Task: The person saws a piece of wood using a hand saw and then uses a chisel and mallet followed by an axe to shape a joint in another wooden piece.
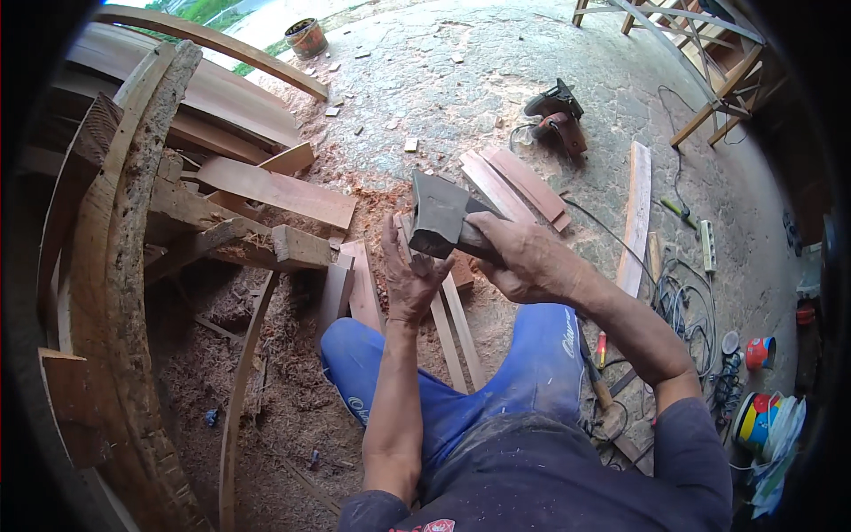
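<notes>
My right hand (532, 259) is closed around the handle of a hatchet (441, 209), close behind its broad grey metal head. The head is held up in front of me, above my knees, and points left. Just left of it is my left hand (415, 282), fingers apart and pointing up, with the fingertips by the lower corner of the head. Whether they touch the metal I cannot tell. Below the hands, narrow wooden strips (454, 332) lie between my legs.
To the left stands a large curved wooden frame (124, 266), with a thick beam (301, 246) jutting toward me. Reddish planks (514, 182) and a power tool (560, 124) lie ahead. Tangled cables (687, 297), a power strip (708, 246) and a red screwdriver (602, 348) are at right.
</notes>
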`<state>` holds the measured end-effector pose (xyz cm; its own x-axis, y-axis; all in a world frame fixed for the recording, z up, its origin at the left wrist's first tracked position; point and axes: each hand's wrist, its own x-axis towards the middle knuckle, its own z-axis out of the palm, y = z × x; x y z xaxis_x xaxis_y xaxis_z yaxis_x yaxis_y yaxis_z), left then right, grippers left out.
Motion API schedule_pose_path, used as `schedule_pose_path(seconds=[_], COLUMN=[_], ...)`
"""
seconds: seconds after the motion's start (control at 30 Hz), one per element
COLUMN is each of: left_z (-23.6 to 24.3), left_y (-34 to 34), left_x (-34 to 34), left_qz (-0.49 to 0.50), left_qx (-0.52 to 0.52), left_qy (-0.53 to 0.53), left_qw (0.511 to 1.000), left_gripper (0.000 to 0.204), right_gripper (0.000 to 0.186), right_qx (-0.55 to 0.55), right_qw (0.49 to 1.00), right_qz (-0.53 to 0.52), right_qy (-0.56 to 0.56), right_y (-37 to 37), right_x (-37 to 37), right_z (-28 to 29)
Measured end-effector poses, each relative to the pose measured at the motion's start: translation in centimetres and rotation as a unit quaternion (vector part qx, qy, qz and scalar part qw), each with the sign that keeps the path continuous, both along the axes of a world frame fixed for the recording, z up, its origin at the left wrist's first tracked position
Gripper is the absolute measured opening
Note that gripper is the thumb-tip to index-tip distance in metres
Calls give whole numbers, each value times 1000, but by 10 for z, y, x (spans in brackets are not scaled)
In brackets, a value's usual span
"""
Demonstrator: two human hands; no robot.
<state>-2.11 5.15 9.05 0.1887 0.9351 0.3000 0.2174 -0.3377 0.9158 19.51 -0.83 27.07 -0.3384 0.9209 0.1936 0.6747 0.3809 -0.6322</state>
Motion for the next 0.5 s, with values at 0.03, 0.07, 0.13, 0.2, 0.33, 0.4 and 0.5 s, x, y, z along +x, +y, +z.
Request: schedule_pose_path(seconds=[0.03,0.07,0.13,0.2,0.33,0.4,0.5], left_z=[-6,-15,-22,-20,0,5,8], left_y=[17,19,19,13,20,5,6], left_x=[-17,-20,-17,-5,-9,-8,-10], left_qz=[-58,-56,-64,-39,-114,-83,-79], left_qx=[0,-21,-65,-60,52,-1,-132], left_qy=[12,-4,-36,-89,216,113,-30], left_qw=[998,998,995,993,968,990,988], left_gripper=[102,92,75,56,48,46,36], right_gripper=[53,52,51,47,28,30,30], right_qx=[26,47,99,116,-81,-89,-26], right_qw=[1000,999,995,993,975,963,977], right_qz=[10,12,3,-15,39,60,48], right_qy=[11,15,24,24,-202,-249,-206], right_y=[2,1,4,5,16,15,17], right_x=[-12,-20,-24,-27,-32,-32,-34], right_z=[19,39,58,62,23,32,48])
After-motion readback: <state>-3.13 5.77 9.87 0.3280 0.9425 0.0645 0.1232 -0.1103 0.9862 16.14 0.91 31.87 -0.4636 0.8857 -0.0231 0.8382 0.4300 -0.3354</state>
